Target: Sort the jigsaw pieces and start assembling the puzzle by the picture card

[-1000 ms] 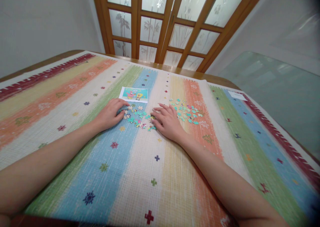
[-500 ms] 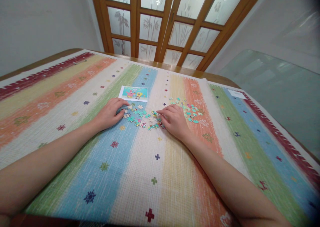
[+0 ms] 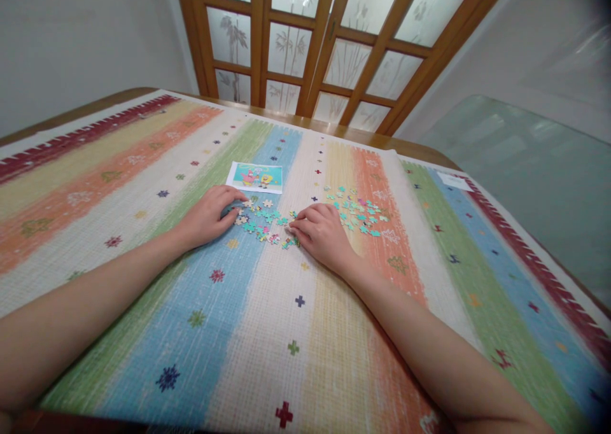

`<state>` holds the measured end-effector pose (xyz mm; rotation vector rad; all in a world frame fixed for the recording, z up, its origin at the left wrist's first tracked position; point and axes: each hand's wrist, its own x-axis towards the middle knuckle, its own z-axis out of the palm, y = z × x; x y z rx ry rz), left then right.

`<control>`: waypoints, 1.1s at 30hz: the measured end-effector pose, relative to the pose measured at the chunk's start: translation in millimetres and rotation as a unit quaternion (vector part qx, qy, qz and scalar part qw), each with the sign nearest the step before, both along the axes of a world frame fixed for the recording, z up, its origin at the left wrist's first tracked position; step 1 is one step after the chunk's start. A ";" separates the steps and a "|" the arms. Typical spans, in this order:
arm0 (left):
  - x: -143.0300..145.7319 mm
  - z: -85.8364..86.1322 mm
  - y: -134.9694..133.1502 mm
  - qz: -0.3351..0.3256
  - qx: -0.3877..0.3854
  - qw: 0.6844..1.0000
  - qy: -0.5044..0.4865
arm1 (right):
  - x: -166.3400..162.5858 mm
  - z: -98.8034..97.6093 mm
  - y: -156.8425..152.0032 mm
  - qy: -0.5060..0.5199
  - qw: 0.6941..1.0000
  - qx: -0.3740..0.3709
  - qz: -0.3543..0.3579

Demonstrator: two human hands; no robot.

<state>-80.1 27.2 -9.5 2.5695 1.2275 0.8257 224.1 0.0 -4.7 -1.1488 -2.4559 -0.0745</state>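
Small jigsaw puzzle pieces [image 3: 267, 215], mostly turquoise with some plain backs up, lie loose between my hands. My left hand [image 3: 207, 216] rests at the left edge of this pile, thumb and fingers apart, fingertips beside pale pieces. On the pile's right side, my right hand [image 3: 321, 235] has its thumb and fingertips pinched together on a puzzle piece [image 3: 288, 228], mostly hidden by the fingers. The hand covers some pieces under it. Just beyond the pile lies a picture card [image 3: 258, 178] with a pink and a yellow cartoon figure on turquoise.
A second group of puzzle pieces [image 3: 363, 212] spreads to the right of my right hand. Underneath is a striped tablecloth [image 3: 258, 332] on a wooden table. A white paper [image 3: 453, 180] lies at the far right. Wooden glazed doors [image 3: 296, 46] stand behind the table.
My right hand has moved a little to the left over the pile, its fingertips now covering pieces that showed before. My left hand has stayed in place.
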 end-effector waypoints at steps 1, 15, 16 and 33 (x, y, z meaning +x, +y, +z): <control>0.0 0.4 -0.1 0.002 -0.001 1.000 0.001 | 1.2 0.2 0.5 0.008 1.000 -0.002 -0.002; -0.4 -0.7 0.4 -0.002 0.006 1.000 0.002 | 9.6 3.2 5.4 0.065 0.989 0.000 -0.133; -0.4 -0.8 0.5 -0.004 0.006 1.000 0.003 | 12.7 2.3 7.0 0.074 0.987 0.002 -0.140; 3.9 -2.6 1.3 -0.024 0.011 0.998 0.058 | 13.8 -4.3 8.5 0.036 0.996 -0.012 -0.078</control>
